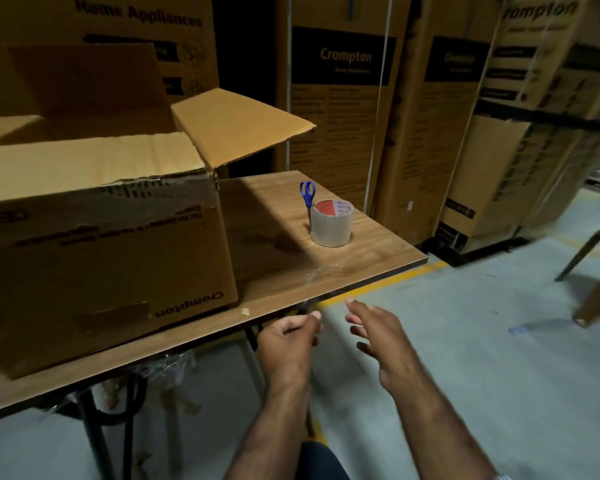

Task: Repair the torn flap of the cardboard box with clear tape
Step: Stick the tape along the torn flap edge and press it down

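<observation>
Cardboard box (94, 233) ran off the left edge; its interior was hidden by the flaps. Scissors (307, 199) stood behind the tape roll (332, 222), blades hidden. Side print on box was too blurred to read. Left hand (288, 344) curled, contents unclear. Chair (596, 271) cut off at right edge.

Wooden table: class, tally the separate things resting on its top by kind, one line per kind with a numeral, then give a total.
Cardboard box, open, flaps up: 1
Roll of clear tape: 1
Blue-handled scissors, standing just behind the roll: 1
Total: 3
Both hands, left and right, hover off the wooden table edge, holding nothing.
</observation>
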A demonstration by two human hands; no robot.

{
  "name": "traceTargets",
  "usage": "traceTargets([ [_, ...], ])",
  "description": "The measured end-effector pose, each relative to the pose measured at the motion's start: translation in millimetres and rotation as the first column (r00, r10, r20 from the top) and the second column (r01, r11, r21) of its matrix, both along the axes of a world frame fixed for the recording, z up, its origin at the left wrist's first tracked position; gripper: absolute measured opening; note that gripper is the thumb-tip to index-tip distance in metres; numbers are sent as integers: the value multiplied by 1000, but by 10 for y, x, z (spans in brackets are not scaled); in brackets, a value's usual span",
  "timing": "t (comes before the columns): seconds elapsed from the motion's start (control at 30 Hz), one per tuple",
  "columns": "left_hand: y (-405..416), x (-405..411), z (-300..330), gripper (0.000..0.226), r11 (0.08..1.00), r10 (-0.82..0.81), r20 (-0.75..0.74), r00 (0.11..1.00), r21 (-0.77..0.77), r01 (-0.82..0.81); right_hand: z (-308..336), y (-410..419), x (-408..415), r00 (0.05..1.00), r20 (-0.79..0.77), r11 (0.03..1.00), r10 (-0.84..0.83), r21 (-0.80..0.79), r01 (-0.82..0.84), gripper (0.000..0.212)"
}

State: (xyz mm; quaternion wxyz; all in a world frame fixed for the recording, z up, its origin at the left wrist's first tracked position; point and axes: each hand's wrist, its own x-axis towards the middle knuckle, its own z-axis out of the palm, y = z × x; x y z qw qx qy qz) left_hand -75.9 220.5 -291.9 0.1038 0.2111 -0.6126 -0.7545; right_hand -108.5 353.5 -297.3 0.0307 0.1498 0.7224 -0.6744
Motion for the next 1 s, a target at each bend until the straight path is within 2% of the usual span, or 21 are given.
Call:
traceTargets([
  [0.07, 3, 28, 41, 16, 999, -14, -24, 1000, -40, 13, 65, -40, -51, 995, 78, 995, 63, -80, -56, 40],
  [0.13, -9, 44, 98, 17, 997, -41, -44, 998, -64, 38, 130, -95, -124, 988, 122, 985, 99, -156, -80, 42],
  [0.37, -83, 119, 148, 16, 994, -100, -27, 995, -55, 98, 95, -181, -197, 992, 108, 967, 62, -253, -32, 16],
  [0.5, -122, 173, 97, 14, 996, -88, 13, 996, -27, 88, 180, -129, -117, 993, 111, 954, 27, -298, 7, 10],
  [0.57, -136, 171, 65, 20, 997, -76, 45, 996, 15, 76, 267, -105, -78, 992, 121, 943, 27, -333, 15, 9],
  [0.7, -105, 132, 152, 48, 977, -139, 163, 977, 185, 108, 393, -94, -10, 991, 135, 916, 16, -399, 40, 10],
  [0.77, -76, 56, 223, 54, 962, -160, 185, 970, 251, 111, 427, -116, 17, 989, 146, 905, 11, -423, 52, 11],
  [0.9, -35, -80, 262, 34, 947, -152, 182, 971, 307, 91, 614, -204, 138, 992, 113, 887, 50, -462, 8, 6],
  [1.0, -58, -103, 307, 19, 926, -138, 109, 984, 367, 89, 892, -176, 297, 998, -37, 931, 58, -359, -68, 6],
])
